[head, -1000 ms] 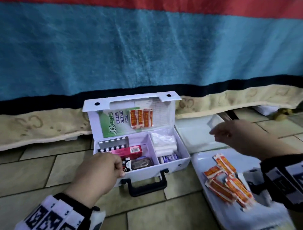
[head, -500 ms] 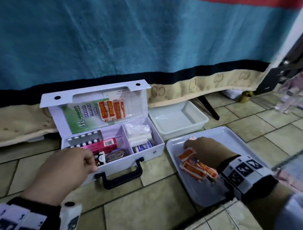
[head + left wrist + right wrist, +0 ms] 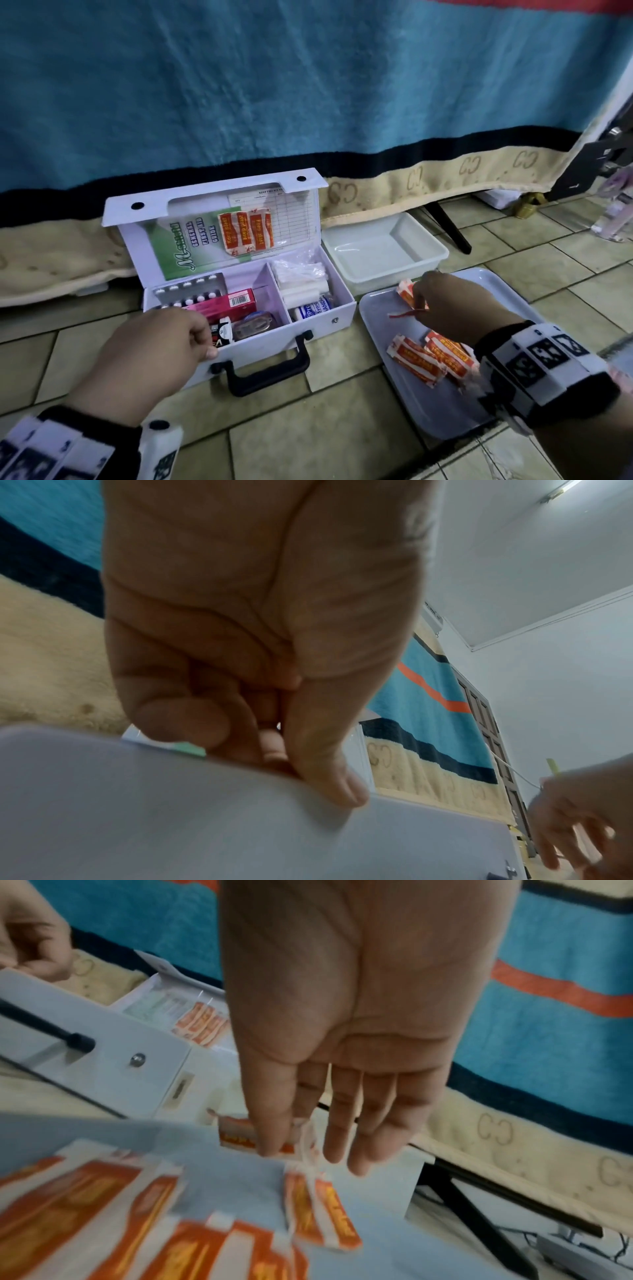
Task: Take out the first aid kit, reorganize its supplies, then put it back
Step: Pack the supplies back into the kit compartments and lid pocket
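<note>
White kit (image 3: 308,317) sits open on the floor; your left hand (image 3: 154,346) pinches its front edge. Your right hand (image 3: 452,305) pinches a plaster (image 3: 407,297) near the tray's (image 3: 428,404) far edge.

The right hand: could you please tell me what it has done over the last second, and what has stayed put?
The right hand came down from above the empty white tub to the tray and now pinches a plaster strip. The left hand still grips the first aid kit front wall; its contents look unchanged.
</note>
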Demonstrator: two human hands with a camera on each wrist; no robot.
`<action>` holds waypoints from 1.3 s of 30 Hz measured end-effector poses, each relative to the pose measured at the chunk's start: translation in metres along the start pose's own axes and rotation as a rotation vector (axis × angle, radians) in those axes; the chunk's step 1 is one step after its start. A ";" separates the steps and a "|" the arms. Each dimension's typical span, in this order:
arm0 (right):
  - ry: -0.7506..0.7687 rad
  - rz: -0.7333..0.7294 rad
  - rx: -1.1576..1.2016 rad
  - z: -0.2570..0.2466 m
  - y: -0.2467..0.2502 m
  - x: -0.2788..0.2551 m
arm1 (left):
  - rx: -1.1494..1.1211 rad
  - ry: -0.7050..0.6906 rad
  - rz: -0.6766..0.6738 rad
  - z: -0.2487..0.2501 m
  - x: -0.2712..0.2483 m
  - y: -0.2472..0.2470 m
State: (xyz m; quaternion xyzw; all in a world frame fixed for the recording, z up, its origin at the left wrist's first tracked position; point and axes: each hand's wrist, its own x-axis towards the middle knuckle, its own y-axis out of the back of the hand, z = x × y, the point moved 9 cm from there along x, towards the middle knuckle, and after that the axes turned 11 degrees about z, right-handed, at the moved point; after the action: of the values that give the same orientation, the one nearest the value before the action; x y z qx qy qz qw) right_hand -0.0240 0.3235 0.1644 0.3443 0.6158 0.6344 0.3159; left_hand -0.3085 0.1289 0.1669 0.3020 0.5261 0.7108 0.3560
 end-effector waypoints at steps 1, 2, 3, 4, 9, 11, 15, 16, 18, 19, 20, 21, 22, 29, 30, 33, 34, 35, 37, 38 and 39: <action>-0.020 0.052 0.023 0.002 0.009 -0.001 | 0.006 -0.005 -0.003 0.001 0.000 -0.001; -0.042 0.067 0.073 0.000 0.019 -0.001 | 0.013 -0.012 -0.006 0.002 0.000 -0.001; -0.063 0.079 0.133 0.000 0.024 0.000 | 0.018 -0.019 -0.002 0.003 0.000 -0.001; -0.077 0.076 0.186 -0.002 0.028 0.000 | 0.021 -0.025 -0.001 0.004 0.000 -0.001; -0.052 0.057 0.426 -0.026 0.046 0.010 | 0.014 -0.032 0.001 0.006 -0.002 -0.001; -0.051 0.074 0.590 -0.039 0.054 0.015 | 0.015 -0.029 0.006 0.004 -0.001 -0.001; -0.046 0.104 0.972 -0.067 0.061 0.032 | 0.010 -0.029 0.024 0.005 -0.001 0.000; -0.043 0.118 1.015 -0.073 0.060 0.040 | 0.001 -0.025 0.025 0.005 0.000 0.000; -0.032 0.127 1.023 -0.087 0.055 0.057 | -0.024 -0.005 0.014 0.002 0.001 0.000; -0.023 0.121 0.996 -0.094 0.051 0.066 | -0.034 0.005 0.002 0.001 0.002 -0.001; -0.009 0.123 0.942 -0.101 0.048 0.075 | -0.036 0.009 -0.005 0.000 0.002 -0.002; 0.009 0.140 0.874 -0.107 0.047 0.084 | -0.033 0.010 -0.004 0.000 0.002 -0.002; 0.025 0.182 0.813 -0.113 0.051 0.091 | -0.028 0.009 0.005 0.001 0.002 -0.001; 0.113 0.618 0.810 -0.124 0.114 0.114 | -0.043 0.039 0.049 0.001 -0.003 0.005; 0.194 0.607 0.686 -0.132 0.117 0.115 | -0.051 0.048 0.053 0.000 -0.002 0.005; 0.362 0.446 0.382 -0.153 0.107 0.124 | -0.073 0.069 0.050 -0.002 -0.002 0.005; 0.376 0.383 0.349 -0.156 0.103 0.125 | -0.081 0.069 0.050 -0.002 -0.002 0.005; 0.384 0.335 0.337 -0.159 0.101 0.126 | -0.088 0.065 0.054 -0.002 -0.001 0.005; 0.414 0.282 0.356 -0.162 0.102 0.125 | -0.091 0.055 0.055 -0.002 -0.001 0.005; 0.436 0.270 0.352 -0.165 0.103 0.124 | -0.089 0.051 0.055 -0.001 -0.002 0.005; 0.458 0.279 0.329 -0.168 0.105 0.123 | -0.091 0.047 0.056 -0.001 -0.002 0.005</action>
State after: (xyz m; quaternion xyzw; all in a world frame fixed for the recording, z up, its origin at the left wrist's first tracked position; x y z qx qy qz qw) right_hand -0.2294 0.3260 0.2740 0.3200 0.7120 0.6247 0.0190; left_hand -0.3092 0.1259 0.1710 0.2832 0.4930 0.7505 0.3369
